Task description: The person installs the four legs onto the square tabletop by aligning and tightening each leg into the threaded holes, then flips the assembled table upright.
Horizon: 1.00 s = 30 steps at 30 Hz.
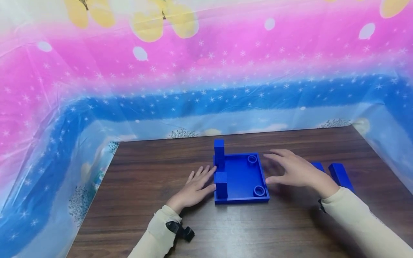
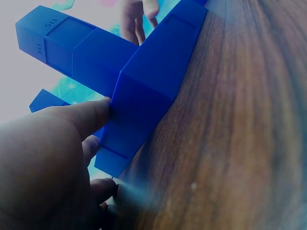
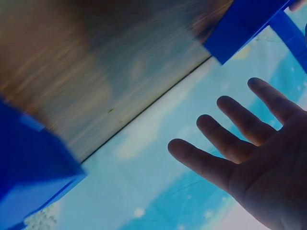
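A shallow square blue tray [image 1: 242, 200] lies on the wooden table, with two blue ring-shaped sockets [image 1: 259, 191] in its right corners. Along its left side stand two upright blue blocks, the far one [image 1: 219, 148] and the near one [image 1: 221, 184]. My left hand [image 1: 195, 188] rests at the tray's left wall, fingers extended and fingertips against it. In the left wrist view, the thumb touches the tray's side [image 2: 136, 108] below a block marked with small numbers [image 2: 72, 40]. My right hand [image 1: 295, 170] hovers just right of the tray, fingers spread, holding nothing.
Two more blue blocks lie on the table [image 1: 145, 222] to the right, one [image 1: 341, 175] in full beside the right forearm and another [image 1: 318, 166] partly behind the right hand. A patterned pink and blue cloth [image 1: 206, 79] hangs around the table's back and sides.
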### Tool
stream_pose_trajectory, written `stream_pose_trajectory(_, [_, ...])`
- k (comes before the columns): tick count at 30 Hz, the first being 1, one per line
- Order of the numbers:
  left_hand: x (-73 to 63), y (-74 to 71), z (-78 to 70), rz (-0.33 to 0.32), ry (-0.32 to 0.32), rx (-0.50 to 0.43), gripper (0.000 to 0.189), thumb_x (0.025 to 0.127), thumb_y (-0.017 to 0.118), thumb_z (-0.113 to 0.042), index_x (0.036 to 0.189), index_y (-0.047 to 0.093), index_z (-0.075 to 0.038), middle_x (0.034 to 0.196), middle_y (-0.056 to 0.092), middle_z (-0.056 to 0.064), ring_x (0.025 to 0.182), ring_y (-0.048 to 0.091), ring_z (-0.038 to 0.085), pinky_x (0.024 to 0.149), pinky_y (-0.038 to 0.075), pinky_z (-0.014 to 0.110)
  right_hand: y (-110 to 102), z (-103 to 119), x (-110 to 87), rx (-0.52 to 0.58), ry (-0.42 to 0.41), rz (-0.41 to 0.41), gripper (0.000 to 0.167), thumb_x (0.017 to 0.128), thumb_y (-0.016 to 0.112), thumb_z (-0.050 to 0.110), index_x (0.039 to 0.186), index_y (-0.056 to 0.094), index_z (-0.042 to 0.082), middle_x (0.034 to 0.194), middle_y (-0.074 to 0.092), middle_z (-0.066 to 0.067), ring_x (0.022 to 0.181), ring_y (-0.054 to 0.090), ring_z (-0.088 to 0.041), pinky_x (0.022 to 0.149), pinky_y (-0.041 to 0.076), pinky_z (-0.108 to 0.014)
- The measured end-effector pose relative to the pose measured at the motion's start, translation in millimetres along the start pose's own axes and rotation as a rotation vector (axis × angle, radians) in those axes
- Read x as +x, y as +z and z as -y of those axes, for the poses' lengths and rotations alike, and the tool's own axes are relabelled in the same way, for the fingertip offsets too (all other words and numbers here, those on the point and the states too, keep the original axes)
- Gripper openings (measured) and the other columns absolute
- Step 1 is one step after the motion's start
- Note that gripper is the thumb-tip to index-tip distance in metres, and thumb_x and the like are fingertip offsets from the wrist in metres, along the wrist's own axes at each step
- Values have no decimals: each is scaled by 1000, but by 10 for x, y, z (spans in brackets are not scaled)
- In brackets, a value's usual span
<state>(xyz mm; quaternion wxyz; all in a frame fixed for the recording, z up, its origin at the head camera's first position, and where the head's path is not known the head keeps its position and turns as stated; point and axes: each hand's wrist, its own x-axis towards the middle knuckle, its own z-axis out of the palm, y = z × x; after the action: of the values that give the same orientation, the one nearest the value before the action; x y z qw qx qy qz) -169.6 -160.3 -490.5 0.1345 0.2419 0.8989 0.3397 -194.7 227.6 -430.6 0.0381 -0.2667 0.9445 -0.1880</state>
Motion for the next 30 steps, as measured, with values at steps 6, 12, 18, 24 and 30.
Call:
stream_pose_trajectory(6, [-27,14,15,5,-8,-4,70,111,44,-54,171,21,-25,175,17,13,163,2,34,128,-5,59,-33,-160,-138,-28,35,8,94,87,75,69,156,53,9,163,38,-27,147,35,-54,105,42,-74])
stream_pose_trajectory(12, [3,-8,-10,4,-4,-13,69,111,44,-53,171,20,-27,176,16,11,163,0,32,128,-7,57,-111,-291,-249,-64,94,5,92,87,77,67,154,54,8,161,39,-29,145,35,-57,104,41,-76])
stream_pose_trajectory(18, [8,-27,-24,4,-6,-10,69,112,44,-52,171,20,-27,176,15,11,163,-1,31,128,-8,56,-174,-420,-358,-93,181,14,102,85,76,70,157,48,3,162,32,-34,145,28,-61,101,39,-80])
stream_pose_trajectory(24, [18,-27,-13,7,-9,-10,70,111,43,-54,171,19,-27,176,16,10,163,0,30,128,-6,55,-178,-534,-460,-95,231,24,108,85,76,72,158,45,-1,162,27,-39,142,26,-66,103,32,-84])
stream_pose_trajectory(30, [13,-22,-9,3,-5,-15,70,111,44,-53,171,21,-26,175,17,11,163,1,31,128,-6,56,-170,-583,-527,-66,263,34,108,86,76,70,158,42,-3,160,25,-43,136,33,-71,99,34,-84])
